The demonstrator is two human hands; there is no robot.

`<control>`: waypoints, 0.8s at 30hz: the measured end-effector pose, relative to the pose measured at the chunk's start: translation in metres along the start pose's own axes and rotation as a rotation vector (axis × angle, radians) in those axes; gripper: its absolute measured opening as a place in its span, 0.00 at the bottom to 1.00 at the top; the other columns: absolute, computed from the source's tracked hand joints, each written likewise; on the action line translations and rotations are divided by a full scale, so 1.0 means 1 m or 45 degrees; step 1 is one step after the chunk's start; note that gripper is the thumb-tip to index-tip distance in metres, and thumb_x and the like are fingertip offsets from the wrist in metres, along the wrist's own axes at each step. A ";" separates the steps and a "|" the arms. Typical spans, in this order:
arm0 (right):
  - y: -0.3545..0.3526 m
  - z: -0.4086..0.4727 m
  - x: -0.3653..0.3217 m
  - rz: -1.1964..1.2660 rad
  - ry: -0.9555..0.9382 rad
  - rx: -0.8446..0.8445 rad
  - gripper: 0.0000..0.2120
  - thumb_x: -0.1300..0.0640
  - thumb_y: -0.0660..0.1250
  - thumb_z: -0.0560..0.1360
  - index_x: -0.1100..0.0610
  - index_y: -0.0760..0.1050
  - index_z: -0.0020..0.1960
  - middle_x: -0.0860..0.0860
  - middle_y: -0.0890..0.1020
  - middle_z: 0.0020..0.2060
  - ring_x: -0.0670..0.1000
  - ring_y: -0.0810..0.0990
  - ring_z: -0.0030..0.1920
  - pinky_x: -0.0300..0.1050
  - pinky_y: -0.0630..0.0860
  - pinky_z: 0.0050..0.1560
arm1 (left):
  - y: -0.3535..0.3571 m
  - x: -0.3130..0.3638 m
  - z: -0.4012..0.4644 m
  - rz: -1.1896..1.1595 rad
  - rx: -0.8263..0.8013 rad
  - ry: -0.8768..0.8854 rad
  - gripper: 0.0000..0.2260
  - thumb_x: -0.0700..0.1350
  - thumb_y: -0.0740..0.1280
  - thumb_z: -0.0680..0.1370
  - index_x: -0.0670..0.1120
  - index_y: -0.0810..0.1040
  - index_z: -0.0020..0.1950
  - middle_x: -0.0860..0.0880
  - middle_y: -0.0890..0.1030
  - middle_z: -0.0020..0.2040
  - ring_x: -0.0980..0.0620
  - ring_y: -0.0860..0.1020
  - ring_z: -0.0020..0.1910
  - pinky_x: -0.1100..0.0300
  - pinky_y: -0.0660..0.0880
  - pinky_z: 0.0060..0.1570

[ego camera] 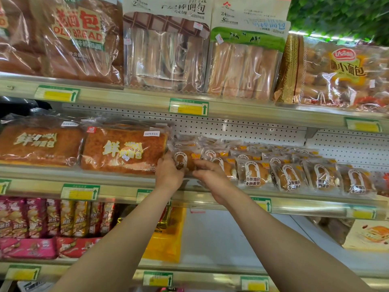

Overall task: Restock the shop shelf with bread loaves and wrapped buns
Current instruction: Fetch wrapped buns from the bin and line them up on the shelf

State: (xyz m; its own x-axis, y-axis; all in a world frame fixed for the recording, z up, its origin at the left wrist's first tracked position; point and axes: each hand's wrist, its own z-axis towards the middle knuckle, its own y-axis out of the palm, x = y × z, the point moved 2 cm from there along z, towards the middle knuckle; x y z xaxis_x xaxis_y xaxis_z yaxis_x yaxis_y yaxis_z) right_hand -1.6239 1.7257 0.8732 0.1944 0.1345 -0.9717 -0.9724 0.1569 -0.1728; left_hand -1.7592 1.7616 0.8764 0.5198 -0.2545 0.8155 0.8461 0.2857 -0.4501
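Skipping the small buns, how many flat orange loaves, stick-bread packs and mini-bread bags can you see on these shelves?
Flat orange loaves: 2
Stick-bread packs: 2
Mini-bread bags: 1
Total: 5

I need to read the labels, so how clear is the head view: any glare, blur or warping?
Head view: bright and even; glare streaks the clear wrap of the top-shelf bread bags; edges smear and shelf rails bow from the wide lens; the wrapped bun between left hand and right hand is slightly soft, its neighbours' print readable.
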 end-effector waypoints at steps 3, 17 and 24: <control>-0.001 -0.001 -0.001 -0.003 -0.025 0.027 0.22 0.66 0.67 0.77 0.57 0.75 0.70 0.51 0.79 0.64 0.52 0.77 0.63 0.47 0.75 0.62 | -0.001 0.000 0.001 0.045 -0.010 -0.003 0.28 0.46 0.76 0.74 0.48 0.70 0.71 0.43 0.76 0.64 0.41 0.74 0.65 0.47 0.72 0.64; -0.074 -0.011 0.003 -0.047 -0.243 0.763 0.10 0.63 0.70 0.77 0.53 0.81 0.57 0.47 0.83 0.50 0.49 0.81 0.54 0.50 0.78 0.63 | 0.019 0.026 -0.036 -0.107 -0.072 0.209 0.20 0.46 0.75 0.76 0.47 0.77 0.66 0.47 0.79 0.59 0.50 0.78 0.52 0.56 0.75 0.54; -0.101 -0.013 0.020 -0.624 -0.270 0.889 0.23 0.51 0.78 0.70 0.50 0.79 0.64 0.49 0.82 0.60 0.58 0.75 0.64 0.50 0.74 0.60 | 0.040 0.037 -0.036 0.046 -0.157 0.216 0.27 0.46 0.78 0.72 0.48 0.74 0.69 0.47 0.80 0.59 0.46 0.78 0.59 0.50 0.76 0.58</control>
State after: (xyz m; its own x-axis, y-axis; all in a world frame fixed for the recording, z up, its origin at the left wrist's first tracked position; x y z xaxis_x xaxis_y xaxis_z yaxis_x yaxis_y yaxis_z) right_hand -1.5231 1.7000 0.8692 0.6566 0.0632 -0.7516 -0.4857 0.7978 -0.3572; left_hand -1.7022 1.7303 0.8755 0.5535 -0.4013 0.7298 0.8293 0.1848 -0.5273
